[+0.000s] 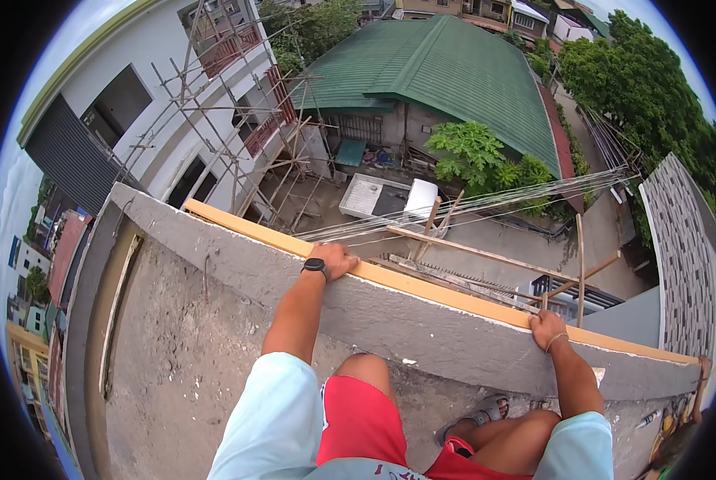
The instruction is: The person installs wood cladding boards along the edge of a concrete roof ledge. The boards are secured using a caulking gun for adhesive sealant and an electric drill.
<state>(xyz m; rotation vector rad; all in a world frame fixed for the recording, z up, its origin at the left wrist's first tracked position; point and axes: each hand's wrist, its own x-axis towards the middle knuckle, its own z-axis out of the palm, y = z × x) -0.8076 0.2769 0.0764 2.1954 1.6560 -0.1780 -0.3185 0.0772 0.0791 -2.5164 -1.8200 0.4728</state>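
My left hand, with a black watch on its wrist, rests on top of a long yellow wooden plank that lies along the outer edge of a grey concrete parapet. My right hand grips the same plank further right, fingers curled over it. I crouch behind the wall in red shorts and a pale blue shirt, one sandalled foot on the rough concrete floor.
Beyond the parapet is a long drop to a yard, a green-roofed house and trees. Wooden scaffolding poles stand against a white building at left. Cables and loose timber poles run just past the wall.
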